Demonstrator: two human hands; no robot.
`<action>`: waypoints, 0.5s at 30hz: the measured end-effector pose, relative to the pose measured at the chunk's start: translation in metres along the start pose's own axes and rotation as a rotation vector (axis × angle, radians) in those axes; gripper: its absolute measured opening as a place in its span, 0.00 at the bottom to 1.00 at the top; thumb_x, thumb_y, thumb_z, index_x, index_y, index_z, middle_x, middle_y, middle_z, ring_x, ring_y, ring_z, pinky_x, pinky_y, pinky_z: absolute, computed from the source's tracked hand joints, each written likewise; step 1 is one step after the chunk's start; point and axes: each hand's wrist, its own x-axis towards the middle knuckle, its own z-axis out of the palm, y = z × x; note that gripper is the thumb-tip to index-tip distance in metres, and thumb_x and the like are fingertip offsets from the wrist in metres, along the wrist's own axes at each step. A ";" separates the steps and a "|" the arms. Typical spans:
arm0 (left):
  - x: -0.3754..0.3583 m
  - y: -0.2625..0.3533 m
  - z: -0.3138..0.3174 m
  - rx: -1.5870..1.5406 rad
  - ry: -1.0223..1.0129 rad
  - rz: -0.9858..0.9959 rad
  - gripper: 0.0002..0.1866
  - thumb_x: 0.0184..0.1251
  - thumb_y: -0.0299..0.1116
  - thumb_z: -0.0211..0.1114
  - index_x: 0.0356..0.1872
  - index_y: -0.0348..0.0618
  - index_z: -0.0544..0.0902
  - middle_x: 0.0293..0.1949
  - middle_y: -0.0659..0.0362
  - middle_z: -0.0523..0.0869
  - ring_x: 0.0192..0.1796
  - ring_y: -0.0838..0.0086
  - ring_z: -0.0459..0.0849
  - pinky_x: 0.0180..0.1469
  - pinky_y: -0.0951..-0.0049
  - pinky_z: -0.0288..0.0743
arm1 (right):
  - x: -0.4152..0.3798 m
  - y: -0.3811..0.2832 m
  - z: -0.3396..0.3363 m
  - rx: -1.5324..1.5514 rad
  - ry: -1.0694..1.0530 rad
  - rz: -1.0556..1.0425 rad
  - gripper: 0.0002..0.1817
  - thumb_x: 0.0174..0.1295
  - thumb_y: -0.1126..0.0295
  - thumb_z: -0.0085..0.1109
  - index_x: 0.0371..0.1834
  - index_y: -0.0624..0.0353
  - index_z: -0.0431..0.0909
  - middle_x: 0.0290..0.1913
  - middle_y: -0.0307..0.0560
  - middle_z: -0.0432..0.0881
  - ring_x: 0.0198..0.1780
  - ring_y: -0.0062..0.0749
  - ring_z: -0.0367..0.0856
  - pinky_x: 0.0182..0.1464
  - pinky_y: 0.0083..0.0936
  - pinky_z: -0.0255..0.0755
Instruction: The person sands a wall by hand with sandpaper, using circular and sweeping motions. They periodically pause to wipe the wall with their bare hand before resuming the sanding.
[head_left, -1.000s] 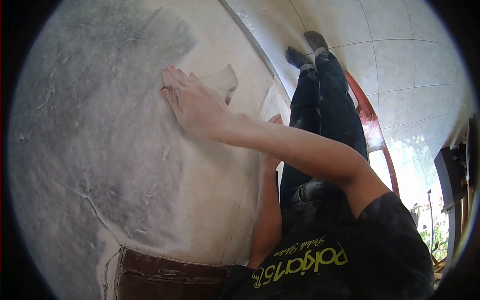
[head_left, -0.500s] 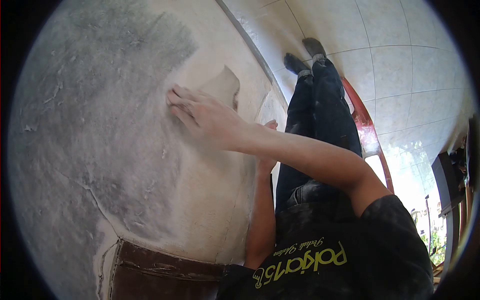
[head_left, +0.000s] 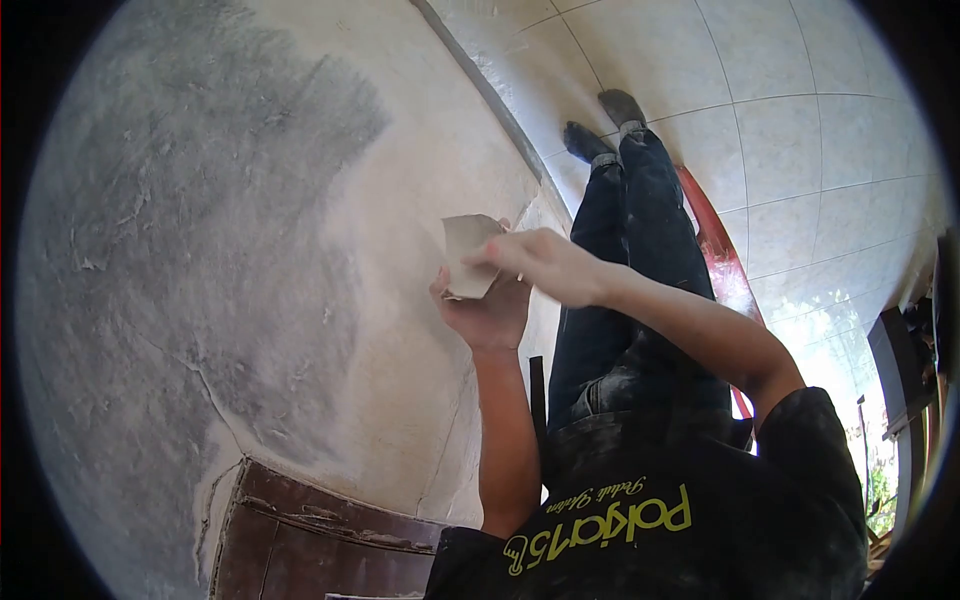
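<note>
A small, bent sheet of sandpaper, its pale beige side showing, is held up in front of the wall. My left hand grips it from below and behind, with the thumb at its left edge and fingertips past its far edge. Reaching across from the right, my right hand has its fingers closed together against the sheet's face; the fingertips are slightly blurred. Beside both hands stands the wall, with a rough grey patch and a smoother cream area around it.
A cracked dark brown wooden frame or panel is set in the wall at lower left. A crack runs up from its corner. On the tiled floor are my feet. A curved red object lies beside my legs.
My right hand has come off the grey patch and moved right, toward my body. My left hand has risen from beside my legs and now holds the sandpaper too.
</note>
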 end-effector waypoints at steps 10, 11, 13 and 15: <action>-0.007 -0.016 -0.020 1.504 -0.023 0.710 0.38 0.68 0.50 0.54 0.71 0.32 0.57 0.70 0.42 0.61 0.71 0.49 0.62 0.69 0.55 0.56 | 0.020 -0.072 -0.003 -0.322 -0.051 0.389 0.41 0.70 0.39 0.35 0.51 0.75 0.77 0.46 0.65 0.83 0.50 0.47 0.81 0.55 0.30 0.71; -0.008 -0.020 -0.031 1.533 -0.019 0.703 0.40 0.68 0.51 0.54 0.71 0.32 0.56 0.70 0.41 0.61 0.72 0.48 0.60 0.70 0.55 0.55 | 0.021 -0.073 0.004 -0.343 -0.003 0.382 0.40 0.71 0.41 0.36 0.50 0.75 0.77 0.46 0.66 0.82 0.50 0.47 0.82 0.55 0.31 0.71; -0.009 -0.022 -0.029 1.592 0.010 0.758 0.43 0.69 0.57 0.52 0.72 0.31 0.55 0.71 0.39 0.58 0.73 0.48 0.57 0.71 0.55 0.53 | 0.026 -0.058 0.017 -0.287 0.162 0.278 0.36 0.72 0.45 0.37 0.51 0.74 0.77 0.46 0.68 0.82 0.51 0.49 0.82 0.56 0.33 0.71; -0.005 -0.021 -0.011 1.650 0.066 0.887 0.48 0.68 0.67 0.47 0.71 0.29 0.54 0.73 0.38 0.53 0.75 0.50 0.55 0.72 0.56 0.49 | 0.039 -0.017 0.033 -0.132 0.388 0.076 0.31 0.73 0.50 0.39 0.53 0.73 0.76 0.48 0.68 0.81 0.53 0.50 0.81 0.58 0.34 0.70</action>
